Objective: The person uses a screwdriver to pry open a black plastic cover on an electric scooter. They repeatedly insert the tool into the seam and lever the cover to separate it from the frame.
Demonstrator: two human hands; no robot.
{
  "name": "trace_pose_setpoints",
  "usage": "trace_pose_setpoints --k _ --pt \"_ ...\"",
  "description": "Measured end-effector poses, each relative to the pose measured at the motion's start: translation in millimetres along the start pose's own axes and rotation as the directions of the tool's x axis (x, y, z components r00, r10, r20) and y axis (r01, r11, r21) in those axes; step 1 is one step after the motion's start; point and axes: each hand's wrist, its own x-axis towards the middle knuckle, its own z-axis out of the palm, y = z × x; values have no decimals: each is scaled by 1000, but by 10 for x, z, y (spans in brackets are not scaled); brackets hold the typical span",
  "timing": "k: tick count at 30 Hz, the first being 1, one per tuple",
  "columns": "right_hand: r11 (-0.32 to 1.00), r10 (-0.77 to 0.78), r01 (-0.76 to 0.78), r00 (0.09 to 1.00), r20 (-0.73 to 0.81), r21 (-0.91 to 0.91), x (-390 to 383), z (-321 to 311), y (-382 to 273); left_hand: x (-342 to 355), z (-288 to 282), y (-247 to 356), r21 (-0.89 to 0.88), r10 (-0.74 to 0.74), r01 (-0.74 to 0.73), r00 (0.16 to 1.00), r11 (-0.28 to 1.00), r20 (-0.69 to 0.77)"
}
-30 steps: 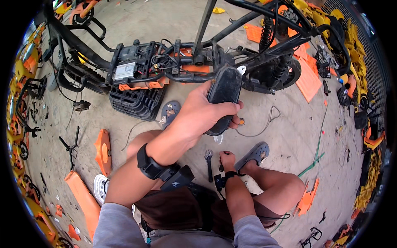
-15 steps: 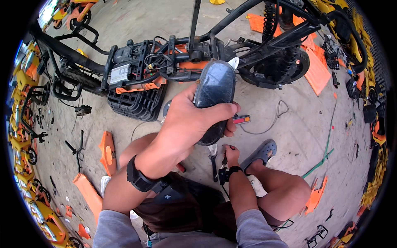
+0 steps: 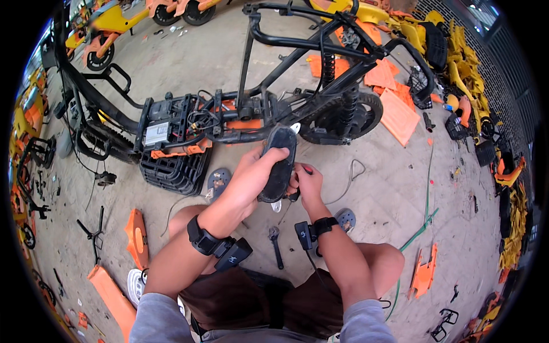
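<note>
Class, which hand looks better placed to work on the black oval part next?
Probably the right hand: it holds a red-and-black tool close beside the black oval part, which the left hand grips.

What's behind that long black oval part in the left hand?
Two pale tabs poke past both ends of the long black oval part; the right hand is at its right edge. Its back is covered, so unseen.

Black oval part, black-and-red tool handle, orange panel, brown shorts, grey sleeve.
</note>
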Motion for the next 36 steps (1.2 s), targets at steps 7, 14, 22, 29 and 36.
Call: trace_pose_setpoints --k 7,14,22,29,36 --pt "962 -222 248 954 201 -114 -458 223 -1212 -4 -51 7 -38 17 -16 1000 999 9" --pt "736 -413 588 783 466 -336 -934 -3 -1510 -28 -36 -27 -62 2 -2 1000 998 1" --pt "606 -510 709 694 508 -361 -853 76 -1453 -11 -70 -48 -92 -27 23 999 996 -41" --pt "588 -532 699 713 457 -406 -926 125 -1387 55 -125 -101 -106 -39 29 996 994 -85" --pt "905 -84 172 969 234 -389 -549 90 -828 119 -209 -58 -116 40 -49 996 992 -79"
